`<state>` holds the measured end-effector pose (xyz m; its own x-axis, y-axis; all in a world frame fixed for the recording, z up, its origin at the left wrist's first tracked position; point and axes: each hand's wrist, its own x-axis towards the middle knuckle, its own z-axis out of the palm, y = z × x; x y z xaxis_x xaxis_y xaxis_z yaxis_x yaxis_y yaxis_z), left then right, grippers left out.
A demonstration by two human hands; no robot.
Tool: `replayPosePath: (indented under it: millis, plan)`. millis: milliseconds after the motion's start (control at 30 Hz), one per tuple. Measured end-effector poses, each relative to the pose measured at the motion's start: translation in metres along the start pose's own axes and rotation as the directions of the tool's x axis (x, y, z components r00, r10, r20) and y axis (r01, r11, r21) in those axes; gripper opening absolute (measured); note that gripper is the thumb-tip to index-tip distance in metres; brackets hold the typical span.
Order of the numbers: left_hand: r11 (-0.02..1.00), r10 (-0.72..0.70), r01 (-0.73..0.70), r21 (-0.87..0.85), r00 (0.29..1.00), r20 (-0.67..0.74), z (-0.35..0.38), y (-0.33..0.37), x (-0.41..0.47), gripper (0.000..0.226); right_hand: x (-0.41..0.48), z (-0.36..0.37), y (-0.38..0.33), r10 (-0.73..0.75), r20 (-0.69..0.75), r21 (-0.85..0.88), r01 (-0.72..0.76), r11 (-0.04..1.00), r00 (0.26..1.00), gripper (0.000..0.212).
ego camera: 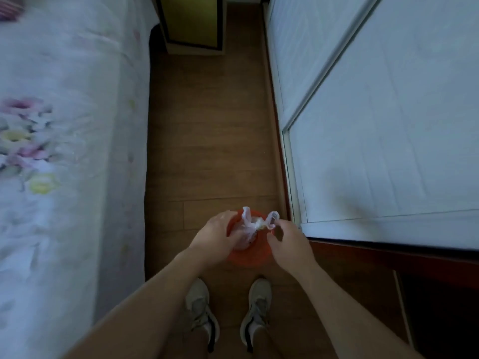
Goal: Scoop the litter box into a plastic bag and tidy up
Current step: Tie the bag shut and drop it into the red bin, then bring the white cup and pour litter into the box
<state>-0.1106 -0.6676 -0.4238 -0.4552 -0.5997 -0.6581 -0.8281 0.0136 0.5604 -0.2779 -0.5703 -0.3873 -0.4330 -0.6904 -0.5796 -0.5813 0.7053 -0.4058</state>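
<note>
The bag (247, 230) sits in a red bin (248, 256) on the floor. Left hand (220, 234) grips its body; right hand (286, 242) pinches a handle (273, 218). Cinch the knot tight, keeping the bag upright.

Narrow strip of brown wood-plank floor (207, 125) between floral-print bed cover (64, 125) on left and white sliding wardrobe doors (388, 125) on right, yellow-fronted cabinet (190, 22) at far end, dim light.
</note>
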Motion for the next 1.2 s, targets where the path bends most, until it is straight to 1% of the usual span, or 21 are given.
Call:
replayPosePath:
  millis: [100, 167, 267, 333, 433, 600, 733, 800, 900, 1000, 1100, 1200]
  plan:
    - [0.984, 0.038, -0.030, 0.178, 0.998, -0.046, -0.044, 0.032, -0.045, 0.064, -0.031, -0.044, -0.035, -0.047, -0.030, -0.101, 0.044, 0.994, 0.998, 0.046]
    - [0.959, 0.073, -0.037, 0.280, 0.990, -0.118, -0.071, 0.053, -0.076, 0.060, -0.052, -0.075, -0.063, -0.077, -0.013, -0.156, 0.074, 0.985, 0.997, 0.052]
    - [0.959, 0.054, 0.009, 0.282, 0.975, -0.215, -0.103, 0.077, -0.126, 0.057, -0.088, -0.118, -0.104, -0.181, 0.033, -0.265, 0.183, 0.947, 0.983, 0.058]
    - [0.963, 0.039, 0.037, 0.265, 0.960, -0.277, -0.119, 0.091, -0.165, 0.057, -0.111, -0.141, -0.125, -0.272, 0.049, -0.354, 0.271, 0.895, 0.961, 0.057]
    - [0.968, -0.022, 0.115, 0.225, 0.925, -0.378, -0.134, 0.105, -0.226, 0.057, -0.146, -0.167, -0.145, -0.411, 0.068, -0.431, 0.398, 0.810, 0.909, 0.055]
    - [0.970, -0.134, 0.219, 0.102, 0.839, -0.528, -0.129, 0.119, -0.326, 0.054, -0.207, -0.194, -0.161, -0.626, 0.128, -0.533, 0.586, 0.611, 0.769, 0.054]
    - [0.949, -0.234, 0.314, 0.032, 0.767, -0.597, -0.101, 0.113, -0.402, 0.057, -0.261, -0.201, -0.172, -0.706, 0.229, -0.545, 0.690, 0.476, 0.670, 0.054]
    - [0.932, -0.297, 0.362, -0.026, 0.719, -0.628, -0.082, 0.102, -0.439, 0.058, -0.292, -0.197, -0.179, -0.746, 0.278, -0.549, 0.737, 0.394, 0.606, 0.053]
    - [0.889, -0.410, 0.436, -0.142, 0.619, -0.670, -0.053, 0.083, -0.500, 0.055, -0.340, -0.175, -0.190, -0.787, 0.369, -0.536, 0.805, 0.255, 0.495, 0.053]
    - [0.838, -0.503, 0.485, -0.249, 0.514, -0.695, -0.023, 0.053, -0.564, 0.054, -0.392, -0.140, -0.206, -0.795, 0.475, -0.491, 0.864, 0.115, 0.377, 0.054]
    - [0.775, -0.587, 0.534, -0.338, 0.409, -0.699, 0.004, 0.014, -0.631, 0.054, -0.449, -0.094, -0.224, -0.788, 0.559, -0.423, 0.906, -0.004, 0.258, 0.052]
    - [0.715, -0.643, 0.563, -0.415, 0.298, -0.705, 0.035, -0.028, -0.704, 0.052, -0.514, -0.034, -0.239, -0.759, 0.634, -0.344, 0.933, -0.106, 0.147, 0.054]
